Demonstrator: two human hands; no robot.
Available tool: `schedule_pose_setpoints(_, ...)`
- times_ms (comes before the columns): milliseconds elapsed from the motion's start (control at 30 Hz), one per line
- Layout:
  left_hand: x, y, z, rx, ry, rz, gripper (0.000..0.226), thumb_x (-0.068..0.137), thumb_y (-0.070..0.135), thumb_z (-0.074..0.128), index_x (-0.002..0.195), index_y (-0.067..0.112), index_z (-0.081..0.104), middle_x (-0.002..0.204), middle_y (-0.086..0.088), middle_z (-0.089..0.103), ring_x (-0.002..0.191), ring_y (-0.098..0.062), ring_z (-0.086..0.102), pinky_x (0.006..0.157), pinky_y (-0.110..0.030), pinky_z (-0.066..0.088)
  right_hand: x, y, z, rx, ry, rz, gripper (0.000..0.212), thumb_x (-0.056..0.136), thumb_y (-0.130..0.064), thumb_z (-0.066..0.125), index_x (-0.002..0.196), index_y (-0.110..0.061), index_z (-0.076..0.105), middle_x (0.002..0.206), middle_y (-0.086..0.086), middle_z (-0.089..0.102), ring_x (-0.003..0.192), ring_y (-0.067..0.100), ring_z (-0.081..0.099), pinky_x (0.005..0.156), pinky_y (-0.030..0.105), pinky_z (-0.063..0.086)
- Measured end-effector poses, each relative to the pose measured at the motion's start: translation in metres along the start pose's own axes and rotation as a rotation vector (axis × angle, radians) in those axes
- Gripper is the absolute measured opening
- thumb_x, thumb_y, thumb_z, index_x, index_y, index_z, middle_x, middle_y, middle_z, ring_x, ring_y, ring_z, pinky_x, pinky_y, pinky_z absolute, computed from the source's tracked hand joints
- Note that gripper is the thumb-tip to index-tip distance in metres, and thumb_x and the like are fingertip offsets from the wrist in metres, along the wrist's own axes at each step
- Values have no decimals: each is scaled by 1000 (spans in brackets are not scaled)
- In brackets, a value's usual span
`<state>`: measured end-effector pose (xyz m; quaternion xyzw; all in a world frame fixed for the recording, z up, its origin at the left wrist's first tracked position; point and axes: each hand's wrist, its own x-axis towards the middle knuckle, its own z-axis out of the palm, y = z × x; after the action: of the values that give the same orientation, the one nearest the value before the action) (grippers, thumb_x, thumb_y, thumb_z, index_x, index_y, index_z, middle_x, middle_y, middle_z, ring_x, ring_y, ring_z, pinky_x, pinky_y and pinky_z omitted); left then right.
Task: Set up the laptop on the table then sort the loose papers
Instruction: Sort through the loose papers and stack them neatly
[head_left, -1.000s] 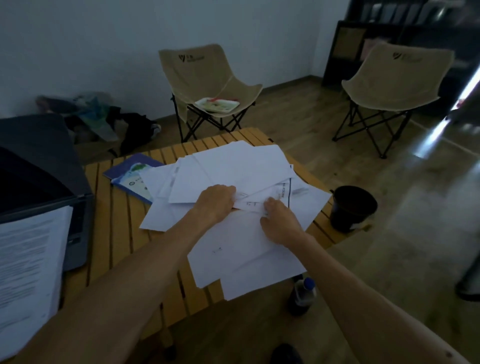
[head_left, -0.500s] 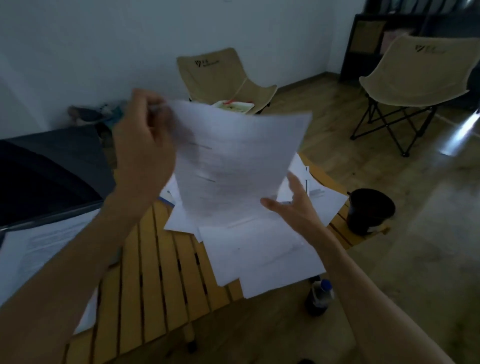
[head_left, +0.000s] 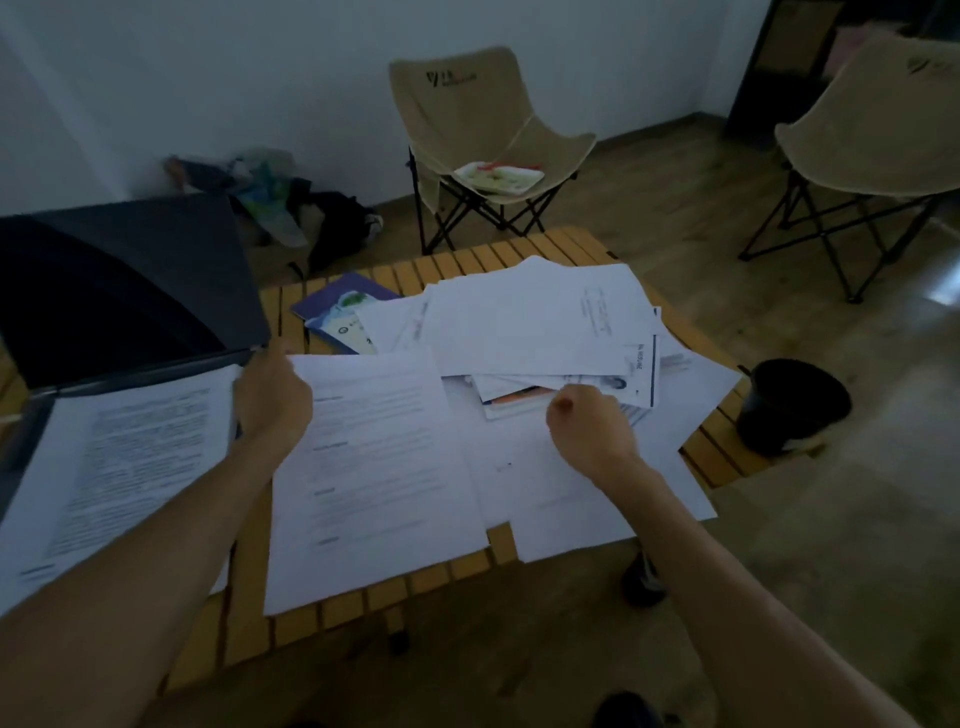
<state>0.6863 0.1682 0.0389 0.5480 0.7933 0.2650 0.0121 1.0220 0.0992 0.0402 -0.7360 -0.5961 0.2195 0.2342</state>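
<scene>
An open laptop (head_left: 109, 291) with a dark screen stands at the left of the slatted wooden table (head_left: 524, 248). A printed page (head_left: 114, 467) covers its keyboard. Beside it lies a printed sheet (head_left: 374, 467) flat on the table. My left hand (head_left: 272, 402) holds this sheet's upper left corner, next to the laptop hinge. A loose pile of white papers (head_left: 540, 322) spreads over the right half of the table. My right hand (head_left: 589, 428) is curled at the pile's near edge, fingers on a paper there; its fingertips are hidden.
A blue booklet (head_left: 337, 306) pokes out behind the pile. On the floor stand a black bucket (head_left: 789, 410) by the table's right edge and a bottle (head_left: 644, 577) below it. Two beige folding chairs (head_left: 483, 130) (head_left: 883, 130) stand beyond, with clothes and bags (head_left: 280, 208) against the wall.
My left hand lifted one sheet from the pile, carried it left and laid it flat beside the laptop. My right hand let that sheet go and returned curled to the pile's edge.
</scene>
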Motion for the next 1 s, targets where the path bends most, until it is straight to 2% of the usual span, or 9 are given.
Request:
schedule_pose_setpoints(100,7,20,13,156,80,-28,40,83,1,57,122,4,48,127,-23,51,113,-41,50,97,-48,40,16,8,4,-210,118,-84,42,99,-29,51,139,-15,51,152,11,42,142,29,34,117,43,26)
schedule_pose_setpoints(167,3,54,24,40,-27,178,44,84,8,60,127,6,52,131,-18,54,117,-35,52,96,-42,42,27,14,12,-290,16,-31,61,101,-40,44,155,-15,28,165,13,14,153,31,8,124,46,9)
schedule_pose_setpoints(267,-16,109,52,4,-337,614,68,86,26,64,147,10,38,156,-12,32,142,-28,30,118,-37,22,34,27,21,-333,-69,2,68,102,-46,39,158,-17,15,167,12,1,154,30,-1,125,46,7)
schedule_pose_setpoints(367,-22,142,70,248,-540,790,68,93,22,55,153,12,24,161,-10,18,146,-26,22,119,-35,19,31,39,18,-265,-27,-6,64,101,-45,43,156,-19,23,167,8,7,154,27,4,125,44,12)
schedule_pose_setpoints(533,-16,142,71,418,-495,959,46,99,16,48,144,13,40,149,-10,40,135,-27,39,108,-41,38,31,45,10,-38,97,106,50,98,-31,53,142,-9,43,162,16,18,150,32,13,122,47,22)
schedule_pose_setpoints(633,-10,132,61,333,-532,915,35,102,26,45,133,15,57,139,-7,55,128,-25,49,103,-31,37,34,45,4,85,165,121,38,96,-21,57,130,-6,48,149,15,36,139,32,33,115,44,35)
schedule_pose_setpoints(733,-3,139,53,347,-526,864,24,97,13,50,115,17,66,123,-6,64,115,-25,57,84,-27,40,28,41,-3,265,209,159,40,96,-11,57,133,-7,43,139,9,45,128,27,45,100,32,42)
schedule_pose_setpoints(867,-34,164,22,370,-178,1030,6,84,13,65,90,16,65,88,-6,67,81,-26,66,58,-29,35,26,37,-15,560,290,251,44,99,-12,55,140,-11,38,121,-4,53,108,14,55,80,26,45)
schedule_pose_setpoints(1000,-101,174,7,212,-46,1137,29,49,6,84,54,16,57,50,-3,54,44,-22,56,45,-23,28,32,31,-31,1203,289,397,34,100,-33,52,129,-17,55,110,1,71,100,20,68,75,32,59)
